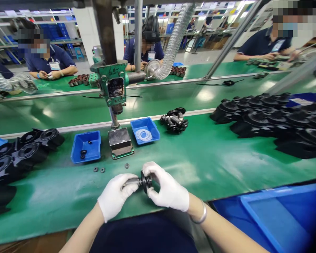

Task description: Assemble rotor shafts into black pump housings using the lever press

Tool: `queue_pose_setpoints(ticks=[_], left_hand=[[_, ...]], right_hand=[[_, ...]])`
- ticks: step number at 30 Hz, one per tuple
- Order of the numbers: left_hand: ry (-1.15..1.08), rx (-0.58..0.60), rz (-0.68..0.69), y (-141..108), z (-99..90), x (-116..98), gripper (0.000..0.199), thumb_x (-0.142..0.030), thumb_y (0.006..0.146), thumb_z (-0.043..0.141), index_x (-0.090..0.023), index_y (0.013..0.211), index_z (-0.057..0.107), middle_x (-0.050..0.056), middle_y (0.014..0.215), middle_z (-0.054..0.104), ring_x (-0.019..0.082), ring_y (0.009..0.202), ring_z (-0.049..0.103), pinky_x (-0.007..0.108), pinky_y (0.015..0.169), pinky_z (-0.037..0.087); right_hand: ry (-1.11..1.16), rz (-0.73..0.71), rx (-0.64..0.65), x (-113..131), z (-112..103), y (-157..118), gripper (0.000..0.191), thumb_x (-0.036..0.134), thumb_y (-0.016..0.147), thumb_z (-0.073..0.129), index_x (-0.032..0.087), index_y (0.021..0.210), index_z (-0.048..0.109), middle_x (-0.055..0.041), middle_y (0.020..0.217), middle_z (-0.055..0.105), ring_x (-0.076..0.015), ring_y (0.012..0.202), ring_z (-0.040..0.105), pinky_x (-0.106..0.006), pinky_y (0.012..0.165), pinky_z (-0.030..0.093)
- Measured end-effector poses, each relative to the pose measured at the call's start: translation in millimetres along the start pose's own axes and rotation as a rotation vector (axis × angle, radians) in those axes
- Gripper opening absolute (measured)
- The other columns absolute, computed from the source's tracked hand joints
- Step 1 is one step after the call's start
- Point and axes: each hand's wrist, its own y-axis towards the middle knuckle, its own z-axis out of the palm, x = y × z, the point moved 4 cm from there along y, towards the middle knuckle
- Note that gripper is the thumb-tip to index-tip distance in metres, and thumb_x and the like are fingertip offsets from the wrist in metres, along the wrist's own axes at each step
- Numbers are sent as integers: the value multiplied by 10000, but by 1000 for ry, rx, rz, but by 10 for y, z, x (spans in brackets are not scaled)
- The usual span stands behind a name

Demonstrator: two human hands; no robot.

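Note:
Both of my hands wear white gloves and hold one part above the near side of the green table. My left hand (117, 196) is closed around the metal shaft (133, 181) of the part. The fingers and thumb of my right hand (166, 186) grip the rim of the black disc (145, 182) at the shaft's other end. A small ring (126, 166) lies on the table just beyond my hands, and two more rings (99, 169) lie farther left.
A green press (113, 84) stands behind my hands, between a blue bin (85, 147) with small black pieces and a blue bin (145, 131) with white rings. Black housings (26, 151) fill the left; black parts (268, 121) crowd the right. Shafts with discs (175, 120) are piled mid-table. People work opposite.

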Motion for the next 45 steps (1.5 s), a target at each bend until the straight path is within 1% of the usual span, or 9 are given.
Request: queue_pose_setpoints(ticks=[6, 16, 19, 22, 27, 30, 34, 40, 45], left_hand=[[216, -65, 71, -14, -113, -83, 259, -346, 914, 523, -208, 1087, 656, 51, 1059, 701, 211, 992, 629, 313, 892, 461], [789, 75, -13, 118, -24, 23, 169, -327, 868, 554, -188, 940, 614, 76, 910, 710, 281, 831, 676, 345, 704, 478], [778, 179, 23, 79, -34, 100, 226, -428, 853, 600, -210, 910, 614, 52, 857, 718, 276, 787, 683, 317, 641, 460], [795, 201, -10, 37, -202, 191, 242, -453, 884, 564, -221, 917, 625, 46, 836, 716, 271, 777, 680, 314, 642, 451], [712, -70, 16, 249, -337, 223, 232, -321, 931, 502, -232, 1114, 612, 62, 1046, 673, 225, 899, 651, 324, 798, 474], [665, -142, 69, 487, -162, 235, 295, -252, 897, 546, -229, 1185, 604, 91, 1134, 623, 231, 928, 641, 342, 822, 486], [588, -181, 86, 612, -62, 276, 159, -207, 892, 532, -182, 964, 671, 76, 999, 617, 183, 781, 634, 323, 774, 508], [275, -291, 167, 311, -181, 210, 148, -227, 850, 587, -181, 980, 642, 69, 1075, 602, 159, 892, 619, 277, 796, 515], [75, -208, 152, 165, -144, 149, 167, -259, 787, 683, -206, 945, 670, 26, 959, 636, 147, 772, 594, 275, 725, 498]], right_hand=[[-12, -8, 39, -14, 33, 163, 421, 20, 590, 459, 234, 950, 415, -25, 1002, 453, -165, 833, 472, -301, 752, 451], [-138, -21, 105, -56, 290, 276, 406, -11, 509, 451, 222, 837, 397, -5, 900, 448, -169, 778, 462, -283, 671, 382], [-140, -10, 145, -59, 275, 208, 406, 9, 497, 465, 223, 837, 409, 1, 869, 453, -164, 734, 450, -277, 636, 370], [-64, 34, 38, -117, 88, 167, 362, 39, 526, 471, 224, 831, 412, -10, 877, 472, -173, 754, 466, -293, 669, 406], [155, 247, -274, -364, -284, 135, 250, 149, 648, 554, 222, 829, 398, -14, 833, 475, -173, 740, 475, -304, 676, 456], [257, 322, -283, -427, -251, 111, 254, 187, 642, 575, 217, 831, 408, 2, 805, 459, -156, 699, 469, -287, 627, 463], [386, 402, -307, -488, -140, 5, 272, 211, 670, 597, 221, 849, 392, 24, 802, 429, -127, 637, 466, -261, 548, 467], [557, 476, -331, -597, -123, -132, 345, 289, 717, 648, 226, 897, 359, 38, 821, 425, -96, 558, 479, -257, 495, 486], [621, 408, -297, -478, -53, -82, 365, 302, 687, 661, 228, 888, 365, 26, 824, 420, -107, 586, 468, -243, 475, 476]])
